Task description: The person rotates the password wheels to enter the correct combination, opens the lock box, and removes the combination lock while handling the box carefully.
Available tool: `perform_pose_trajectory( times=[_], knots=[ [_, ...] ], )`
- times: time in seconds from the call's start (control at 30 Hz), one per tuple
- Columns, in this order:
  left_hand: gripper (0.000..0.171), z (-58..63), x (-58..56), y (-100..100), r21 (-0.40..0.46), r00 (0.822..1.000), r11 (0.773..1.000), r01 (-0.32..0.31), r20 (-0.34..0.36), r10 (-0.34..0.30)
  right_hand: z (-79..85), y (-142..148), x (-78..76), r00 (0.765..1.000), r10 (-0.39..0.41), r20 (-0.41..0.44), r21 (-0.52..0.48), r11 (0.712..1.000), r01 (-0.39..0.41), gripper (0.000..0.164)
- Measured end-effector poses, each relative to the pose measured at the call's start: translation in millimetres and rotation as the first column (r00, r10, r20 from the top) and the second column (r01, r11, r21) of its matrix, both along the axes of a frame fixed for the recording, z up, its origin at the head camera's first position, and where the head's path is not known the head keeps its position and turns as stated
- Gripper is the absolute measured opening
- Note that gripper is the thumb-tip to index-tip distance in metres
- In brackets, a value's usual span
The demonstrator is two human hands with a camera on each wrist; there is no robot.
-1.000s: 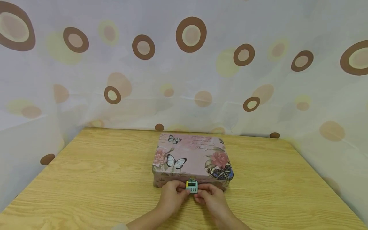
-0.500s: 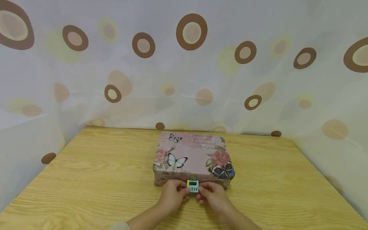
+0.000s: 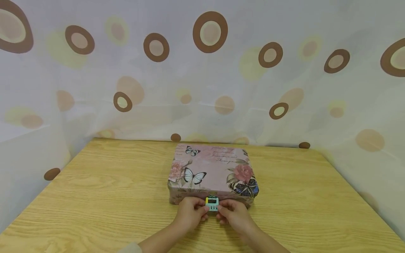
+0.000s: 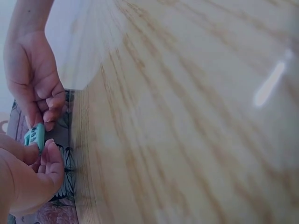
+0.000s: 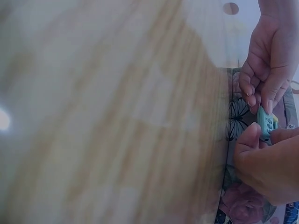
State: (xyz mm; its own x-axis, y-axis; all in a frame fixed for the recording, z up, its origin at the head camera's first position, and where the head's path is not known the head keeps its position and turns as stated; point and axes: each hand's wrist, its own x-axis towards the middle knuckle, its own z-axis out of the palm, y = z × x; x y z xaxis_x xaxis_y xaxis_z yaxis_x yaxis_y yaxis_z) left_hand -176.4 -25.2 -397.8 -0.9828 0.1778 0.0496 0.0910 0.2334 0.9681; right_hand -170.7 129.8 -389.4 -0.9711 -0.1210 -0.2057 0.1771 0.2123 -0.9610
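Observation:
A pale teal combination padlock point(image 3: 212, 205) with a yellow corner hangs at the front clasp of a pink box point(image 3: 212, 172) printed with butterflies and roses. My left hand point(image 3: 190, 213) pinches the lock's left side between thumb and forefinger. On its right side, my right hand point(image 3: 235, 215) pinches it the same way. Number dials show on the face of the padlock point(image 4: 34, 135) in the left wrist view, between both hands. In the right wrist view, the padlock point(image 5: 266, 124) sits between my fingertips. The box's lid is down; the fingers partly cover its front wall.
The box stands on a wood-grain table point(image 3: 104, 196), toward the back. Behind and at both sides hangs a pale curtain point(image 3: 177, 84) with brown and cream circles. Light glares off the tabletop in both wrist views.
My right thumb has moved up onto the padlock's face, and the fingers beneath have shifted. The lock's face tips slightly. The head view has shifted a little; the box stays put.

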Motion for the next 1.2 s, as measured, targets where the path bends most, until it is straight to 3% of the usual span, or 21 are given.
perform_pose_trajectory(
  times=[0.47, 0.9, 1.2],
  knots=[
    [0.010, 4.4, 1.3, 0.4, 0.006, 1.000, 1.000, 0.001, 0.028, -0.001, 0.8, -0.8, -0.7, 1.000, 0.008, 0.030, 0.020, 1.000, -0.008, 0.026],
    [0.009, 5.1, 2.4, 1.8, -0.021, 1.000, 1.000, -0.019, 0.003, 0.019, 0.1, -6.1, 0.5, 0.998, 0.019, -0.060, 0.128, 0.992, -0.011, 0.020],
    [0.009, 4.3, 2.1, 1.5, -0.027, 1.000, 0.999, -0.022, -0.001, 0.022, -1.0, -6.2, -0.5, 0.996, 0.029, -0.082, 0.149, 0.989, -0.016, 0.021]
  ],
)
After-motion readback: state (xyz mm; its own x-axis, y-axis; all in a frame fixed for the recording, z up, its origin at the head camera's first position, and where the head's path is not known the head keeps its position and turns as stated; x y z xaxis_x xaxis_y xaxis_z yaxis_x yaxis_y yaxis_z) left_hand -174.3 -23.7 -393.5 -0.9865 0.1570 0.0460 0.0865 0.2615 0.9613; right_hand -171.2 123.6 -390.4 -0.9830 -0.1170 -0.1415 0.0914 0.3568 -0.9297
